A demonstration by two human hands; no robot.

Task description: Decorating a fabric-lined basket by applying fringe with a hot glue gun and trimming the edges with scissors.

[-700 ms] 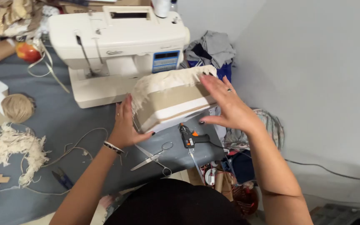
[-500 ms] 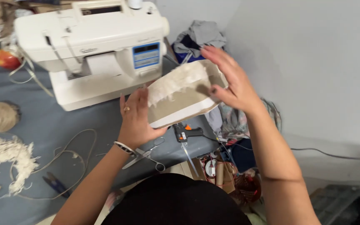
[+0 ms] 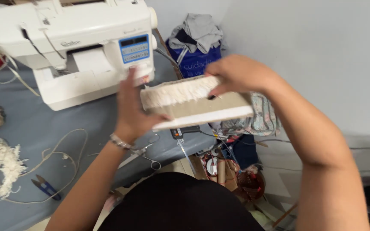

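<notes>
Both hands hold a flat cardboard piece point(image 3: 202, 111) edged along its top with cream fringe point(image 3: 176, 93), lifted above the table's front edge. My left hand point(image 3: 132, 109) grips its left end, thumb under the lower edge. Over its upper right part curls my right hand point(image 3: 236, 76), fingers on the fringe. The piece tilts slightly, its pale lower edge toward me.
A white sewing machine point(image 3: 78, 47) stands behind on the grey table point(image 3: 31, 128). Scissors point(image 3: 140, 154), a glue gun point(image 3: 180, 134), blue snips point(image 3: 46, 188), loose cord point(image 3: 65, 145) and cream fibre point(image 3: 1, 160) lie on it. A blue bag with grey cloth point(image 3: 195, 47) sits at the right.
Both hands have raised the fringed cardboard off the table and brought it closer to me. The right hand has shifted from its right side onto the top edge.
</notes>
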